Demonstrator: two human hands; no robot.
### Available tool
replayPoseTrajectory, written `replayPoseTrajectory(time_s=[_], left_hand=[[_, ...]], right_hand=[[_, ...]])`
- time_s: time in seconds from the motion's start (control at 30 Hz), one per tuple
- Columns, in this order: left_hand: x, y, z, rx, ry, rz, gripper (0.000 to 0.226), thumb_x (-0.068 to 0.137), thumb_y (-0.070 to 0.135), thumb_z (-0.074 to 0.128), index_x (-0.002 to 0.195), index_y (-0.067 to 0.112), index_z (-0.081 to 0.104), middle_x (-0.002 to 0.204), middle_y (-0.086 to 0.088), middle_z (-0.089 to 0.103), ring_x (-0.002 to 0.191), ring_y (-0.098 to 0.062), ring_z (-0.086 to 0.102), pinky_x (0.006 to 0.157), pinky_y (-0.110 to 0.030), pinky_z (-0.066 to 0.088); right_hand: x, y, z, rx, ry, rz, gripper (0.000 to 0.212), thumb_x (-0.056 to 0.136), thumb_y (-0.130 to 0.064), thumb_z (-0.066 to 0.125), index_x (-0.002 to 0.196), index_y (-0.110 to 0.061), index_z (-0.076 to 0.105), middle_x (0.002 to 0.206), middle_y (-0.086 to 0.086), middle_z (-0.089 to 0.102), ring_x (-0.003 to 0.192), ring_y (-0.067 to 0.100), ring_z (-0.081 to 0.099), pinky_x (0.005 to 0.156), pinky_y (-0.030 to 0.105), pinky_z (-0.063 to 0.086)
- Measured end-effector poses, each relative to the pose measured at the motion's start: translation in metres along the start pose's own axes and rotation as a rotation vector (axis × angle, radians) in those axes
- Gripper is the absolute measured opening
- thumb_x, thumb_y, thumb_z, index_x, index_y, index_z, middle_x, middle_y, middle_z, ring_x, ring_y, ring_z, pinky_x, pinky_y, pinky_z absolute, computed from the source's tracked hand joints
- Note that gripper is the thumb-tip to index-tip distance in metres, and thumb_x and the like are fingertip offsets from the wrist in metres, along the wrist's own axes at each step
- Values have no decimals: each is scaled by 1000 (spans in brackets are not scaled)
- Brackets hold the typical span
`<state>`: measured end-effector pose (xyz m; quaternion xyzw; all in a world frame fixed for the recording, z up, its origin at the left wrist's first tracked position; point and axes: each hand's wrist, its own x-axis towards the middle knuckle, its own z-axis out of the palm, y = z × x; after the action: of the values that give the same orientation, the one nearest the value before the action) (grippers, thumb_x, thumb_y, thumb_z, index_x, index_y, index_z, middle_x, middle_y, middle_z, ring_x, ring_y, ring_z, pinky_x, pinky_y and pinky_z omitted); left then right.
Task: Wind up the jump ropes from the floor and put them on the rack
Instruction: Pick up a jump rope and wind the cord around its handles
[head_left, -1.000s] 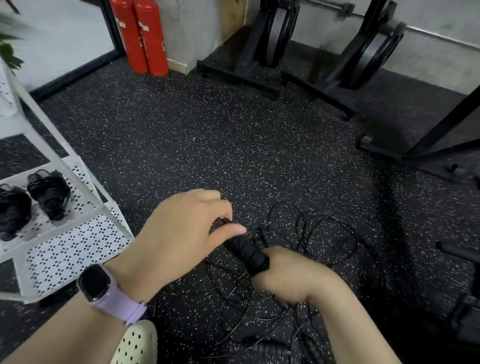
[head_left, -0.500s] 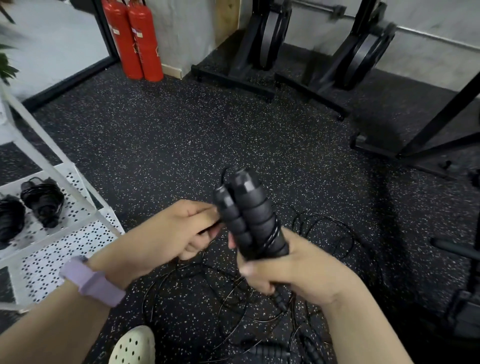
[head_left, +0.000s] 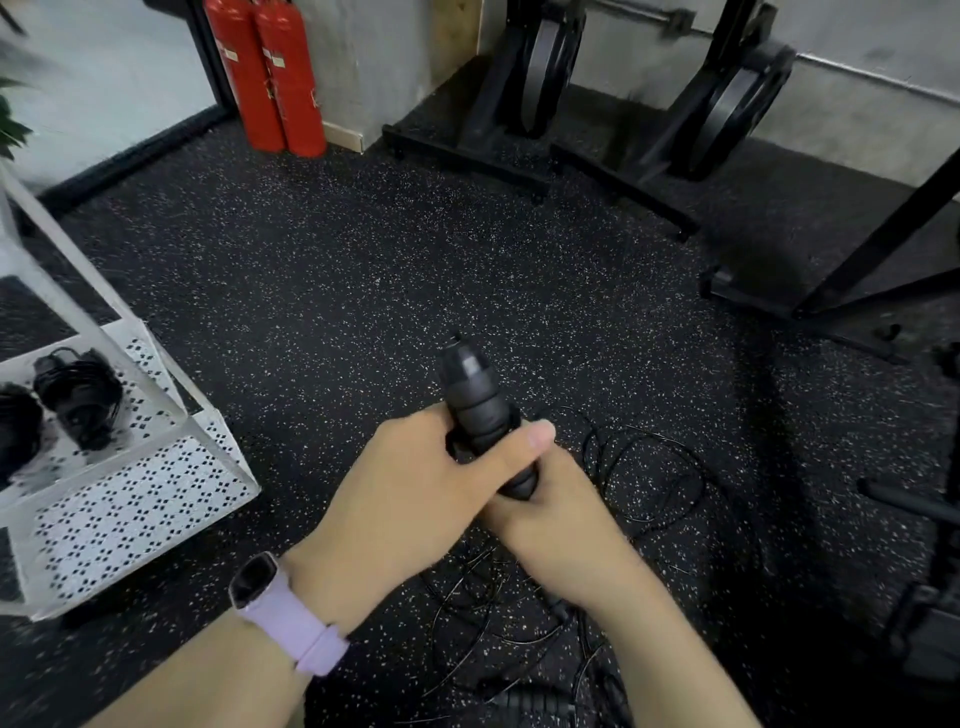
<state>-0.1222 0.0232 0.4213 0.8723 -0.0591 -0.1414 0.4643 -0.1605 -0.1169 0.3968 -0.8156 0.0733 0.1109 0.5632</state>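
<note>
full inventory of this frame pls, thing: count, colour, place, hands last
jump rope handles: two it seems, black, held together at centre, tips up
loose rope cable: count unclear, black, tangled on the floor under and right of the hands
wound jump ropes: two, black, on the rack shelf, far left
rack: one, white perforated metal, left
another handle: at least one, black, on the floor at the bottom edge
fire extinguishers: two, red, against the wall, top left
weight plate stands: two, black, along the back wall
floor: black rubber, speckled
watch: one, lilac strap, left wrist
left hand: grips the handles, thumb across them
right hand: grips their lower end
</note>
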Motion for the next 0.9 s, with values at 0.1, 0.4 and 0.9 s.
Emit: replayPoseTrajectory(time_s=[0.1, 0.4, 0.9], left_hand=[[2, 2, 2, -187, 63, -148, 65, 71, 83, 57, 70, 18, 65, 63, 5, 69, 55, -4, 61, 51, -18, 42], [4, -1, -8, -403, 56, -164, 29, 90, 43, 67, 84, 16, 73, 76, 1, 74, 58, 0, 63, 50, -11, 42], [6, -2, -23, -621, -228, -4, 30, 79, 53, 69, 74, 23, 70, 53, 2, 64, 44, -10, 57, 45, -17, 44]], right_hand=[[0, 2, 12, -245, 89, -25, 45, 80, -22, 67, 120, -36, 52, 88, -3, 71, 75, 19, 68, 66, 44, 57], [-8, -13, 8, -318, 38, -80, 68, 76, -50, 76, 130, -48, 35, 100, -13, 70, 90, 11, 68, 81, 40, 57], [-12, -18, -8, 868, -476, -47, 49, 95, -5, 63, 140, -22, 54, 93, 19, 60, 65, 19, 55, 45, 20, 39]])
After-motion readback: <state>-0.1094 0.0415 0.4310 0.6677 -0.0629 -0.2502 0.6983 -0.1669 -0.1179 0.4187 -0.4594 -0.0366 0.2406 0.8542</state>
